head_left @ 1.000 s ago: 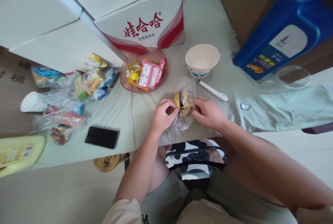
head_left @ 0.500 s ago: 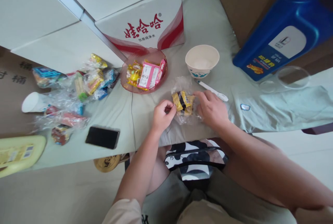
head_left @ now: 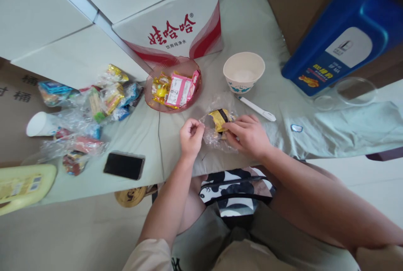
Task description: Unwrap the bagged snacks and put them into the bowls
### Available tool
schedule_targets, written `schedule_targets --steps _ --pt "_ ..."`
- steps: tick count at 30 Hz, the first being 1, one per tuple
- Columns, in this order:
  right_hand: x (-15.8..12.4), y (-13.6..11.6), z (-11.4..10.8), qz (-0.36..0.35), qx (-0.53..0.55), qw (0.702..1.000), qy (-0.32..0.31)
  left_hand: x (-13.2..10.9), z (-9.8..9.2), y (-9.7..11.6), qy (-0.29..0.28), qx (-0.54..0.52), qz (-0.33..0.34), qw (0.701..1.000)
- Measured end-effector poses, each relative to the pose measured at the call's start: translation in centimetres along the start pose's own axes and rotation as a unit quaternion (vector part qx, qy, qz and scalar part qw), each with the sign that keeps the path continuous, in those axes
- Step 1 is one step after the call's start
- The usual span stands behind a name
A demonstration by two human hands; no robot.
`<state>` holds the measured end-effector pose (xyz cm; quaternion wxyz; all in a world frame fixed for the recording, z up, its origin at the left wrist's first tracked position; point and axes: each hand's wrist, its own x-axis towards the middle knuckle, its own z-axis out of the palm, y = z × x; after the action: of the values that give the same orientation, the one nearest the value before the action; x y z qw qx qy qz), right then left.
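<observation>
Near the table's front edge lies a clear plastic bag (head_left: 210, 137), with a yellow snack packet (head_left: 217, 121) crossed by a black band on it. My left hand (head_left: 191, 137) is closed, thumb and fingers pinching the bag's left edge. My right hand (head_left: 250, 134) reaches from the right, its index finger and thumb closed at the packet's lower right side. Just behind the bag stand a paper bowl (head_left: 244, 69) and a slim white utility knife (head_left: 256, 108).
A pink glass bowl (head_left: 174, 109) holds wrapped snacks. To the left are several snack packets (head_left: 115, 97), a white paper cup (head_left: 40, 124) and a phone (head_left: 124, 165). A blue jug (head_left: 340, 44) and a clear plastic cup (head_left: 355, 92) stand right. A printed carton (head_left: 176, 32) is behind.
My right hand has moved left from the bag's right side onto the yellow packet. My left hand has shifted slightly left, drawing the bag's edge with it.
</observation>
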<state>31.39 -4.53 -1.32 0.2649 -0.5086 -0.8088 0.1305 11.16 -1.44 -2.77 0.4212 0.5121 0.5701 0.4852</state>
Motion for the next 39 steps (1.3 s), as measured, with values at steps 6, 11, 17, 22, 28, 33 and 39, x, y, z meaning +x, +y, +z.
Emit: schedule_targets --steps 6,11,17,22,28,33,39 --pt "-0.6 -0.2 0.4 -0.103 0.077 0.992 -0.010 0.4 -0.2 0.1 0.027 -0.037 -0.030 0.998" --pt "-1.1 -1.0 0.8 -0.134 0.078 0.986 -0.065 0.3 -0.2 0.2 0.026 -0.047 -0.030 0.998" --pt "-1.5 -1.2 1.2 -0.122 0.033 0.987 -0.094 0.5 -0.2 0.3 0.029 -0.051 -0.028 0.998" --pt "-1.4 -1.3 0.5 -0.089 0.074 0.993 -0.039 0.4 -0.3 0.4 0.032 -0.060 -0.035 0.997" --pt "-1.1 -0.1 -1.8 0.049 0.097 0.993 0.050 0.3 -0.5 0.4 0.033 -0.081 -0.052 0.995" --pt "-1.0 -1.2 -1.3 -0.043 0.153 0.981 0.113 0.4 -0.1 0.8 0.006 -0.136 -0.104 0.985" --pt "-0.3 -1.8 0.8 -0.010 0.120 0.992 0.041 0.0 0.5 2.0 -0.103 -0.239 -0.144 0.955"
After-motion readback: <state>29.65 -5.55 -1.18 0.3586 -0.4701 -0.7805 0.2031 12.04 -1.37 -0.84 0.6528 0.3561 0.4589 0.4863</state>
